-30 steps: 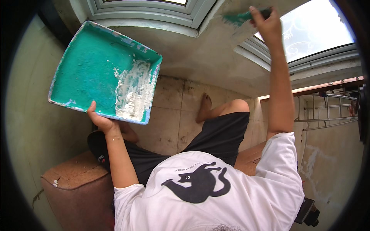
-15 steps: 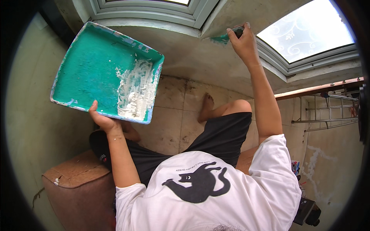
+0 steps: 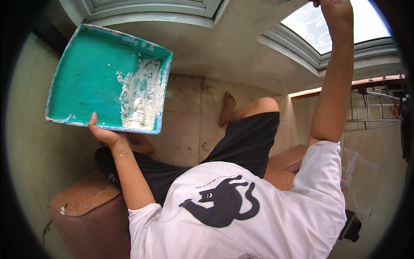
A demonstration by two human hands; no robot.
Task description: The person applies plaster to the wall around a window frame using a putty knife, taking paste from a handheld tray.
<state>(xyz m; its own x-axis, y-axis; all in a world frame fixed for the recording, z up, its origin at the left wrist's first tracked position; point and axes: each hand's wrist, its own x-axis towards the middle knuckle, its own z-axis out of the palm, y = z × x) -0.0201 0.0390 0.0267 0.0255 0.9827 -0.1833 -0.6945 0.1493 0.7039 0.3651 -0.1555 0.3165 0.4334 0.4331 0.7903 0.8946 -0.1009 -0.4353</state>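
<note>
- While the right hand (image 3: pixel 338 16) is reaching up in front of a bright window (image 3: pixel 304 28), the top of the view is cutting off its fingers, so whether it is grasping anything cannot be told.
- The left hand (image 3: pixel 103 134) is grasping a green tray (image 3: pixel 86 77) by its near rim, the thumb lying over the edge and the other fingers hiding underneath.
- At left, the tray is hanging in that grip above the tiled floor (image 3: pixel 183 93), its paint-marked rim facing up.
- White paste (image 3: pixel 141 105) is lying in a smeared band along the tray's right side, mounding toward the near rim.
- The person is sitting with knees apart, wearing a white T-shirt (image 3: pixel 276 211) and black shorts (image 3: pixel 254 138).
- Brown padded furniture (image 3: pixel 88 207) is showing at lower left, a metal ladder (image 3: pixel 373 110) at far right.
</note>
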